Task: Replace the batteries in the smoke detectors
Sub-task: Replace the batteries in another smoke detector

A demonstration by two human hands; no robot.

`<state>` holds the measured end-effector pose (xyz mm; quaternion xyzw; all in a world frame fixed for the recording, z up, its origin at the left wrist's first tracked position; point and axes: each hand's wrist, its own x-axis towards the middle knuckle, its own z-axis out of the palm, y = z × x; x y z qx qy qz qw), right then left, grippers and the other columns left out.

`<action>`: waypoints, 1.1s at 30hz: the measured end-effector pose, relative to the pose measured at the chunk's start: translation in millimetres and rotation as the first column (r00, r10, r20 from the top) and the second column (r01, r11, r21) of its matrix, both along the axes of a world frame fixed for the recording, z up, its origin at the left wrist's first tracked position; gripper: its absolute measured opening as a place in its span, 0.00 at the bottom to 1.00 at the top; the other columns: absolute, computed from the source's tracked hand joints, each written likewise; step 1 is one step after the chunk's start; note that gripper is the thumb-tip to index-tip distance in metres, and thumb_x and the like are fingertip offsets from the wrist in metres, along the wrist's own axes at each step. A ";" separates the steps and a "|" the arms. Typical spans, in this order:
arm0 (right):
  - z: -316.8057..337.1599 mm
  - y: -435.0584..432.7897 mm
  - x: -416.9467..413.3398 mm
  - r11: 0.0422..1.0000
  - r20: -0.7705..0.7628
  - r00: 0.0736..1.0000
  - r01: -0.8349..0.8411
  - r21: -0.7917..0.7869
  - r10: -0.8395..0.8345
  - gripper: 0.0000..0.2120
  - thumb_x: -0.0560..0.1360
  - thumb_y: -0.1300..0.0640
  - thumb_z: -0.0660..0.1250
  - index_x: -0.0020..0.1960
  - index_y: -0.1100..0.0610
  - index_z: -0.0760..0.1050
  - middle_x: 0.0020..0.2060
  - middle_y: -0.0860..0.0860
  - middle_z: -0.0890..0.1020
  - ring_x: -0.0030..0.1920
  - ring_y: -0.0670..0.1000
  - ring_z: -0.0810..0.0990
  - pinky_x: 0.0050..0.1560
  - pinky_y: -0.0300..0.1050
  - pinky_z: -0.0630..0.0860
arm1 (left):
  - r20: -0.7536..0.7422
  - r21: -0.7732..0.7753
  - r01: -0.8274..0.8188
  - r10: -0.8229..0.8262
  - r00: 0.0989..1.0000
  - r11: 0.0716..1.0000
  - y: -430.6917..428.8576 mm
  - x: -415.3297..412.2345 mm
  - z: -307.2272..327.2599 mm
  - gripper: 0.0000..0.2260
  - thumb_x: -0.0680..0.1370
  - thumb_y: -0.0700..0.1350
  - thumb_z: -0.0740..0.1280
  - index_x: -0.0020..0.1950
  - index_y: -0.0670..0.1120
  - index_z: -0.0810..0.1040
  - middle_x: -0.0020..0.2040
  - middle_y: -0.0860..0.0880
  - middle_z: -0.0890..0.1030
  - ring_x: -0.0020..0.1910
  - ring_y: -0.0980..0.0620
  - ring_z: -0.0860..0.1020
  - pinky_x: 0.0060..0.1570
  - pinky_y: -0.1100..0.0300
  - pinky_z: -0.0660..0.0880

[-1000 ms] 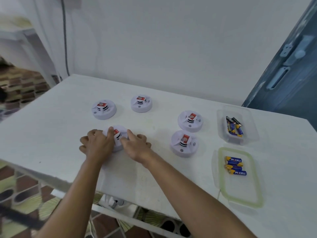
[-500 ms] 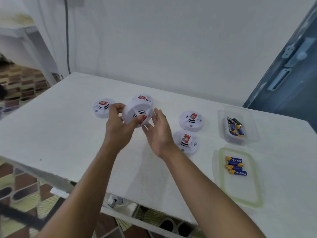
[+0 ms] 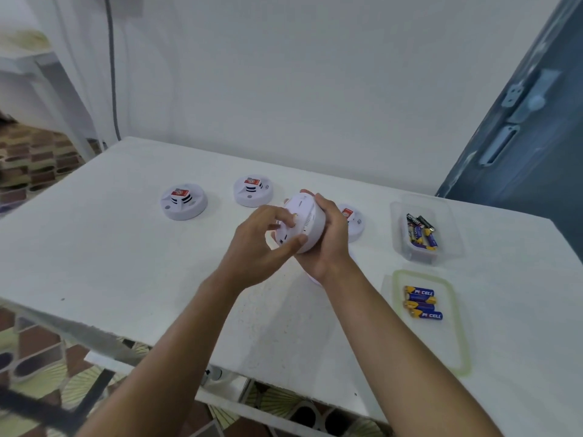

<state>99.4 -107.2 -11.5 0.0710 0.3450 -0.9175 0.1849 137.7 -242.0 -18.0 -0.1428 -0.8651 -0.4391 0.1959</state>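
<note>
I hold a white round smoke detector [image 3: 305, 216] above the white table [image 3: 110, 247], its flat back turned toward me. My right hand [image 3: 328, 241] cups it from the right and underneath. My left hand [image 3: 262, 244] grips its left edge, fingers pressing on the back face. Three more detectors rest on the table: one far left [image 3: 184, 201], one behind the hands [image 3: 253, 190], and one partly hidden behind my right hand [image 3: 355, 222]. A further one is almost wholly hidden under my wrists.
A clear plastic tub [image 3: 426, 234] at the right holds several loose batteries. Nearer to me, a green-rimmed lid [image 3: 463, 342] carries blue and yellow PKCELL batteries [image 3: 422, 302]. A blue door stands at the right, a white wall behind the table.
Both hands lifted the detector off the table and turned it over, so its back now faces me. My right hand moved from beside it to cupping it.
</note>
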 end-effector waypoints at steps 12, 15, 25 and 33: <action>-0.2 12.4 4.2 0.998 -0.098 0.995 -0.003 0.058 0.009 0.11 0.80 0.48 0.61 0.51 0.53 0.78 0.44 0.52 0.83 0.45 0.54 0.81 0.49 0.49 0.75 | 0.235 0.078 -0.162 0.140 0.962 0.984 19.3 -3.7 16.3 0.23 0.69 0.57 0.75 0.62 0.51 0.79 0.51 0.58 0.81 0.49 0.62 0.79 0.47 0.71 0.76; 2.4 15.2 4.5 0.996 -0.119 0.993 -0.006 0.091 0.017 0.10 0.80 0.49 0.60 0.51 0.53 0.78 0.42 0.51 0.83 0.43 0.53 0.82 0.47 0.48 0.76 | 0.266 0.123 -0.199 0.161 0.950 0.972 22.3 -4.2 18.2 0.19 0.69 0.55 0.76 0.58 0.53 0.80 0.47 0.59 0.81 0.45 0.63 0.79 0.45 0.69 0.76; -0.8 22.6 4.7 0.989 -0.188 0.982 0.038 0.143 -0.011 0.10 0.79 0.49 0.61 0.55 0.53 0.76 0.40 0.48 0.84 0.41 0.52 0.83 0.43 0.45 0.77 | 0.392 0.276 -0.238 0.117 0.912 0.931 36.6 -6.4 23.5 0.19 0.63 0.57 0.74 0.51 0.53 0.79 0.43 0.55 0.83 0.38 0.61 0.81 0.35 0.66 0.75; -7.5 44.0 -2.4 0.977 -0.085 0.976 0.208 0.055 -0.203 0.13 0.79 0.48 0.60 0.54 0.55 0.78 0.50 0.53 0.82 0.45 0.55 0.82 0.48 0.48 0.76 | 0.324 0.069 -0.240 0.206 0.923 0.968 21.7 -3.9 15.3 0.17 0.67 0.50 0.77 0.52 0.50 0.77 0.43 0.57 0.79 0.39 0.58 0.78 0.40 0.65 0.76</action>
